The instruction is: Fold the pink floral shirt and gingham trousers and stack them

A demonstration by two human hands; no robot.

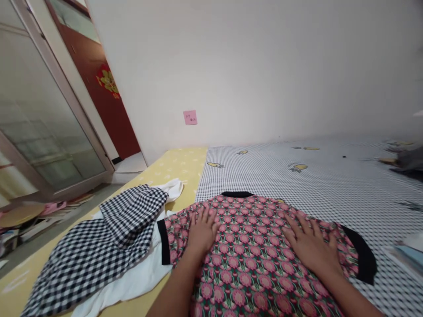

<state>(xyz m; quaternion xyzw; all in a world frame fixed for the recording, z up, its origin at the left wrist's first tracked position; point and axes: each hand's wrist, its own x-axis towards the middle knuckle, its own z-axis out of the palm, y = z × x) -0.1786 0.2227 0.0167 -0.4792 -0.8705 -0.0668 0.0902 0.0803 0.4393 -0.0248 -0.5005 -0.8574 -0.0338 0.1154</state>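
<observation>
Head view, and here we go: both bare hands are down on a pink floral short-sleeved shirt (253, 268), and right now it looks like flat-palm work, with no pinching at all. The left hand (202, 231) sits palm down near the shirt's left side, fingers spread. The right hand (310, 246) is doing the same further across, fingers fanned wide, with a good stretch of fabric between the two. Neither hand is gathering cloth; they're pressing on top of it.

The shirt lies spread out across the bedding, its black collar (237, 194) at the far edge and a black-trimmed sleeve (361, 257) reaching out on the right (front or back facing up, I can't tell from here). It looks mostly flat, with a few soft ripples near the hands.

Just to the left, a black-and-white gingham garment (99, 240) lies bunched over a white garment (142, 268), both on a yellow printed sheet (187, 163). On the right runs a grey check sheet (297, 185) with little yellow motifs, and up on the white wall, a pink sticky note (190, 117)
</observation>
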